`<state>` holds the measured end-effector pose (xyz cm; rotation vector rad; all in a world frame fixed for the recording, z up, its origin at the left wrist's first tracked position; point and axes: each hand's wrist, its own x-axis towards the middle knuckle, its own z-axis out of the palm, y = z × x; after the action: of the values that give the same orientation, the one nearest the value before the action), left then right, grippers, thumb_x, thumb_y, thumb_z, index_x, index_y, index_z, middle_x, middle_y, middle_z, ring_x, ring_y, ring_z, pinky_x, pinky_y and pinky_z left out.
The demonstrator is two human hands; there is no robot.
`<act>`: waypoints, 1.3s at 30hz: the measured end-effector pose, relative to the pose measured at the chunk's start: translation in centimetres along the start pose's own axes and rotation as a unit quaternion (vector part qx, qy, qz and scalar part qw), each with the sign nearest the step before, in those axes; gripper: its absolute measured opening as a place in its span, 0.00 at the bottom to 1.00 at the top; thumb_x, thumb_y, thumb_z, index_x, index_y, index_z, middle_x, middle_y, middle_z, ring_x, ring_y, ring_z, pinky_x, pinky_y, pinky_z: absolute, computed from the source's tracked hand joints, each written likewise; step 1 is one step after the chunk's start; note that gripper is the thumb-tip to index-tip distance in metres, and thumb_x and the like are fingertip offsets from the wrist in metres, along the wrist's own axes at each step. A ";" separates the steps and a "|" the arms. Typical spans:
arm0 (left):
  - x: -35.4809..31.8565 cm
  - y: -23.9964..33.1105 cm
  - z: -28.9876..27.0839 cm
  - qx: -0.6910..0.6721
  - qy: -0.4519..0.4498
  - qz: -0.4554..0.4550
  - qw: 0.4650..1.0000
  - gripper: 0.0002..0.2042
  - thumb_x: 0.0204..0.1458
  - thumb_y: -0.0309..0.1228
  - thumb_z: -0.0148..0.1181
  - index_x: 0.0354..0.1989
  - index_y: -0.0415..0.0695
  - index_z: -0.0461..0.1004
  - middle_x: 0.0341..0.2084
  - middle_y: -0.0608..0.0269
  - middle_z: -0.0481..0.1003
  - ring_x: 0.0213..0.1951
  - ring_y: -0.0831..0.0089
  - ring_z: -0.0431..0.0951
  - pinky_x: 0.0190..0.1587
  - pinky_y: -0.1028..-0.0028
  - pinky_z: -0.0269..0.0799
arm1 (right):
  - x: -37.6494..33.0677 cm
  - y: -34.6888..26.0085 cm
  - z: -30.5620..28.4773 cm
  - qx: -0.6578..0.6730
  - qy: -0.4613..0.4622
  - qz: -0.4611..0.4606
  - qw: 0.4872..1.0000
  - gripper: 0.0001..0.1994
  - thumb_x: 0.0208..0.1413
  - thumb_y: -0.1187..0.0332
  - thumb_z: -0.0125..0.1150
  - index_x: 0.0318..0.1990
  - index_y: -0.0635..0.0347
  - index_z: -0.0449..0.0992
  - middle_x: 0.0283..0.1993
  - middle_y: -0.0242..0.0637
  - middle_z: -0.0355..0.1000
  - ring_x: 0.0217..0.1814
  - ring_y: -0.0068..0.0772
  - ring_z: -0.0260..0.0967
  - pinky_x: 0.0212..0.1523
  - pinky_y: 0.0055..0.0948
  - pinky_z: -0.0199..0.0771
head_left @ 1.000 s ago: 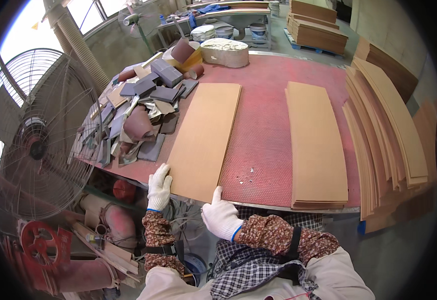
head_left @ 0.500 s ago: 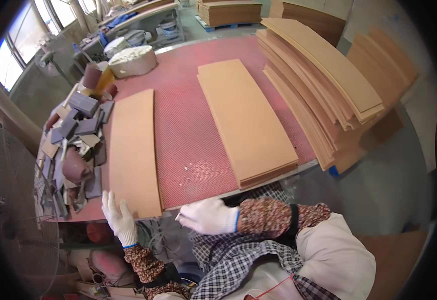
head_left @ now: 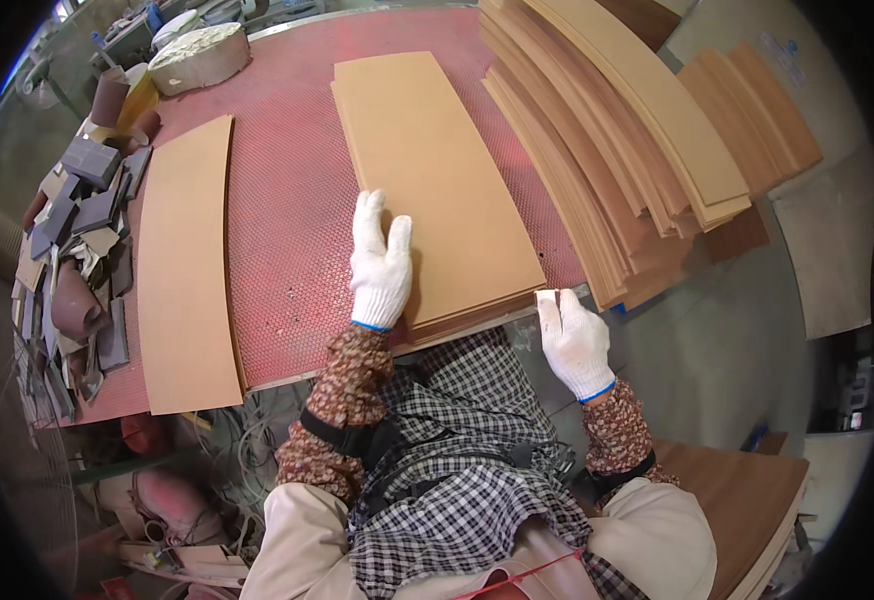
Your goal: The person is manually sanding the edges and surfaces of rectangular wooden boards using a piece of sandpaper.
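A stack of long tan boards (head_left: 437, 180) lies on the red, textured mat (head_left: 282, 250), in front of me. My left hand (head_left: 381, 265), in a white knit glove, rests at the stack's left edge with its fingers apart and the fingertips over the top board. At the stack's near right corner, my right hand (head_left: 574, 340), gloved the same way, pinches a small flat piece (head_left: 547, 297) with a white face and a thin brown edge. Its exact kind is hard to make out. Farther left lies a second set of tan boards (head_left: 187, 270), touched by neither hand.
A tall stack of curved boards (head_left: 607, 130) stands at the right. Sanding blocks and scraps (head_left: 92, 215) crowd the table's left side. A round whitish block (head_left: 200, 58) sits at the far left. More brown boards (head_left: 737, 500) are beside me, low at the right.
Both hands have moved right, from the left boards to the middle stack. The view has turned right and down. The small piece now shows in my right hand.
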<state>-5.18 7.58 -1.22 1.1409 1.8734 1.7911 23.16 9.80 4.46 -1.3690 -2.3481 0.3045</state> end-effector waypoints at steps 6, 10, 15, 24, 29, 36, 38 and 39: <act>-0.9 -2.0 0.9 0.062 0.005 0.013 0.998 0.28 0.64 0.27 0.61 0.72 0.31 0.64 0.76 0.34 0.56 0.76 0.43 0.60 0.77 0.56 0.60 | 1.5 -0.1 1.6 -0.043 0.009 -0.039 0.998 0.12 0.73 0.58 0.57 0.41 0.56 0.77 0.26 0.46 0.78 0.24 0.51 0.78 0.24 0.48 0.75; -0.7 -1.8 0.9 0.036 0.000 0.004 0.999 0.28 0.63 0.23 0.62 0.71 0.31 0.64 0.76 0.34 0.56 0.76 0.43 0.61 0.76 0.56 0.62 | 1.7 -0.2 1.6 -0.080 -0.005 -0.056 0.995 0.11 0.72 0.60 0.58 0.40 0.56 0.75 0.22 0.42 0.76 0.21 0.48 0.77 0.21 0.44 0.74; 0.6 -1.0 0.9 -0.016 -0.008 -0.003 1.000 0.27 0.64 0.22 0.58 0.72 0.32 0.64 0.79 0.40 0.52 0.78 0.49 0.58 0.77 0.58 0.60 | 2.9 -1.0 1.6 -0.106 0.001 -0.069 0.992 0.11 0.71 0.60 0.58 0.37 0.55 0.72 0.20 0.40 0.75 0.20 0.46 0.77 0.20 0.43 0.74; -0.6 -0.4 -0.3 0.085 -0.014 0.009 0.996 0.25 0.63 0.21 0.59 0.70 0.35 0.68 0.78 0.37 0.54 0.78 0.46 0.56 0.77 0.56 0.59 | 8.0 -1.9 2.1 -0.111 -0.047 -0.096 0.988 0.13 0.72 0.60 0.56 0.35 0.56 0.70 0.19 0.42 0.75 0.19 0.46 0.77 0.20 0.45 0.74; 0.9 0.2 0.2 0.056 -0.008 -0.004 0.998 0.24 0.63 0.19 0.59 0.69 0.34 0.69 0.78 0.37 0.54 0.78 0.46 0.56 0.77 0.56 0.60 | 18.6 -3.4 4.8 -0.149 -0.075 -0.117 0.979 0.09 0.68 0.64 0.55 0.38 0.59 0.74 0.26 0.45 0.79 0.27 0.48 0.82 0.23 0.48 0.79; -1.4 2.1 -2.0 0.050 -0.013 -0.009 0.999 0.23 0.58 0.15 0.60 0.64 0.31 0.71 0.74 0.28 0.59 0.75 0.39 0.62 0.76 0.55 0.61 | 29.7 -6.0 8.6 -0.158 -0.090 -0.086 0.980 0.18 0.73 0.54 0.47 0.45 0.59 0.76 0.36 0.57 0.82 0.40 0.66 0.81 0.42 0.63 0.78; -3.9 3.5 -2.4 0.035 -0.010 -0.011 0.999 0.23 0.57 0.13 0.60 0.63 0.31 0.72 0.73 0.27 0.59 0.74 0.38 0.62 0.75 0.56 0.63 | 30.5 -6.7 8.1 -0.150 -0.087 -0.104 0.979 0.19 0.73 0.54 0.46 0.46 0.60 0.76 0.39 0.57 0.82 0.43 0.66 0.80 0.45 0.64 0.78; -5.3 4.3 -2.3 0.020 -0.010 -0.025 0.999 0.23 0.57 0.14 0.61 0.62 0.31 0.73 0.73 0.26 0.59 0.74 0.37 0.63 0.75 0.55 0.63 | 30.9 -6.7 7.9 -0.143 -0.087 -0.118 0.979 0.19 0.73 0.54 0.46 0.47 0.60 0.77 0.41 0.58 0.82 0.45 0.67 0.80 0.48 0.64 0.77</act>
<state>-2.02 1.80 1.60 1.1105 1.9184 1.7160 0.88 33.47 7.13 -1.2058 -2.7548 0.0152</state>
